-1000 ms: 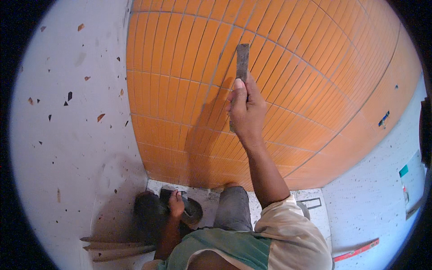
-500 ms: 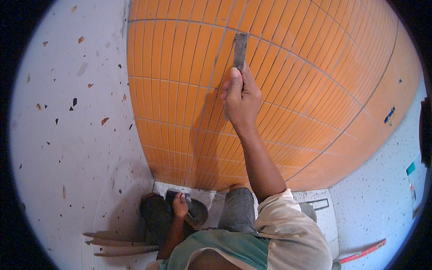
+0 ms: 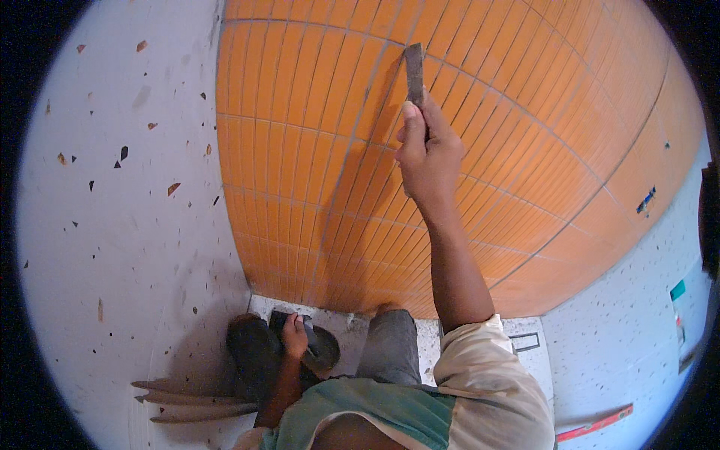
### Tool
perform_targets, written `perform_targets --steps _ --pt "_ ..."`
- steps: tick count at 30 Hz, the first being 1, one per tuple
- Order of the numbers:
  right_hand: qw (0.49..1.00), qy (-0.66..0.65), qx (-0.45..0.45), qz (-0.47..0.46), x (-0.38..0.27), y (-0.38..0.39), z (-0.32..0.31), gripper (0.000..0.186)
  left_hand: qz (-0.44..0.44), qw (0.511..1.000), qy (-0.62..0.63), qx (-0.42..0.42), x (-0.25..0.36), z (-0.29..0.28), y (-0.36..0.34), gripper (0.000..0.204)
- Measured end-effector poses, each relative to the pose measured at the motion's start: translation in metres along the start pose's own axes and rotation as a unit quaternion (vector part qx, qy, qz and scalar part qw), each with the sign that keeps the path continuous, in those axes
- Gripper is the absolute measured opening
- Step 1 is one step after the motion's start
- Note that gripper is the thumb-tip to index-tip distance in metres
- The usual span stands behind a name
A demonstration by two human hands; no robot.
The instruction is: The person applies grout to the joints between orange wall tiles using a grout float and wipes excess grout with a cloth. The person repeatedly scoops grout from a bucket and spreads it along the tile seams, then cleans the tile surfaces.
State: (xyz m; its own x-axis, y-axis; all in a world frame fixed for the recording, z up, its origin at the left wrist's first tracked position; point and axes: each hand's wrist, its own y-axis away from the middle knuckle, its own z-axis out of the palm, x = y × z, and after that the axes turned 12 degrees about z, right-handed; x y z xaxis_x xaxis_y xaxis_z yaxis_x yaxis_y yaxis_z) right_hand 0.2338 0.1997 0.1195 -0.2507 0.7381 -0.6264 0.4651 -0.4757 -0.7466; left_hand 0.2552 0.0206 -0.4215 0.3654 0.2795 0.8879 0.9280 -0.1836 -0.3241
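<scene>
**Checker:** List it, biggest item first.

**Me:** Item one, the orange tiled wall [image 3: 525, 150]: narrow upright tiles set in sheets, filling most of what I see ahead. The wider seams between sheets read grey, as if filled; the fine lines between single tiles I cannot judge from here. Item two, the pale speckled wall [image 3: 112, 225] on my left, meeting the orange one at a corner. Item three, the speckled floor [image 3: 622, 352] below and to my right.

**Checker:** And the hands?

**Me:** My right hand [image 3: 429, 154] is raised at arm's reach, fingers wrapped tight round a flat dark tool [image 3: 414, 71]. Its upper end lies against the tiles on a grey upright seam, near the top of my view. My left hand [image 3: 295, 337] is down by my knee, closed over the rim of a small dark bowl [image 3: 319, 351] that rests on the floor at the foot of the wall.

**Checker:** How far along?

**Me:** By my reckoning, the tiles are all up and the work on the joints is under way. The upper seams look like what remains, though I cannot tell which lines are finished.

**Checker:** Small items?

**Me:** Pale flat strips [image 3: 187, 397] on the floor at my left; a red bar [image 3: 592, 424] low on the right.
</scene>
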Motion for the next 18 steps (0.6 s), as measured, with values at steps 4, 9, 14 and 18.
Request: perform_targets --steps 4,9,14,18 --pt "0.997 0.033 -0.06 0.045 -0.009 0.005 -0.015 0.034 0.003 1.0 0.009 -0.005 0.012 -0.001 -0.002 0.034" --pt "0.961 0.143 -0.21 0.109 -0.015 0.035 -0.055 0.034 -0.231 0.933 0.272 0.056 0.001 -0.002 -0.002 0.036" --pt "0.972 0.026 -0.163 0.167 -0.018 0.04 -0.068 0.037 -0.396 0.584 0.684 0.189 -0.013 -0.018 -0.007 0.035" --pt "0.97 -0.023 -0.143 0.196 -0.004 0.049 -0.084 0.036 -0.28 0.632 0.711 0.128 0.081 -0.039 -0.039 0.043"
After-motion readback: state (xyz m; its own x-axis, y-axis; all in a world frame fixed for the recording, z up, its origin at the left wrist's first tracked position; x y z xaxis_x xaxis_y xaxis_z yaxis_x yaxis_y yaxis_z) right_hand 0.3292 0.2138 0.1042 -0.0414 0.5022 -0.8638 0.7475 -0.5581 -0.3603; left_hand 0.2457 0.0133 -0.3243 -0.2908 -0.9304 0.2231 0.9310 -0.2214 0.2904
